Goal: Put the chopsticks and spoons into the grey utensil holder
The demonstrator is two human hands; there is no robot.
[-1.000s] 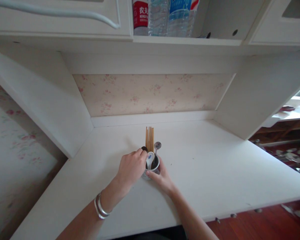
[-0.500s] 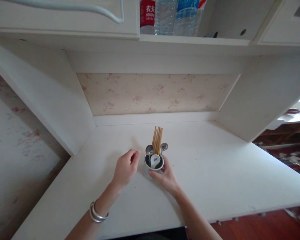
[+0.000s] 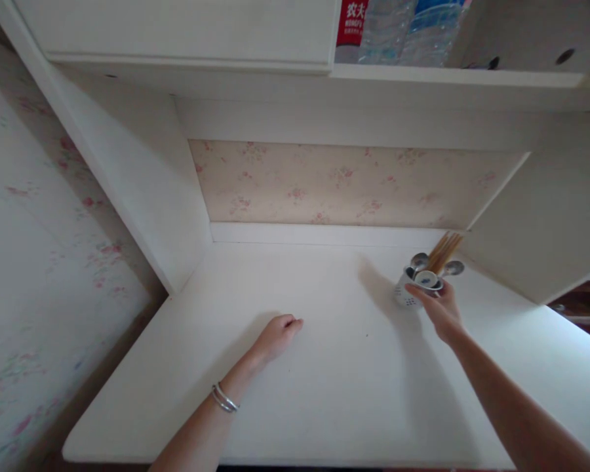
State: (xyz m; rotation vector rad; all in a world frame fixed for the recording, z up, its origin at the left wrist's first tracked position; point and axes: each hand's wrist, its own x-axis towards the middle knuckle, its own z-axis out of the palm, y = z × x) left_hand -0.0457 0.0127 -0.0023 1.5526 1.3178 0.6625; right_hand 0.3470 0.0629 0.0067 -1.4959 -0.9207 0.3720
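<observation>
Cup point(image 3: 406, 296) at right rear of surface point(image 3: 334, 400), contact with it I cannot tell; fingers of right hand point(image 3: 441, 311) hold its near side by the rim, I judge to steady leaning contents: chopsticks point(image 3: 443, 254), two metal spoons point(image 3: 419, 261), one white spoon point(image 3: 427, 278). Left hand point(image 3: 276, 337) well apart, fingers curled narrow, nothing seen in them

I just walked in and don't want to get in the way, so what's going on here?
A person is holding a cup of utensils in the right hand, toward the right side of the counter. Chopsticks, two metal spoons and a white spoon stick up from it. Whether its base touches the counter is hard to tell. The left hand is loosely curled over the counter, apart from the cup, with nothing visible in it.
</observation>
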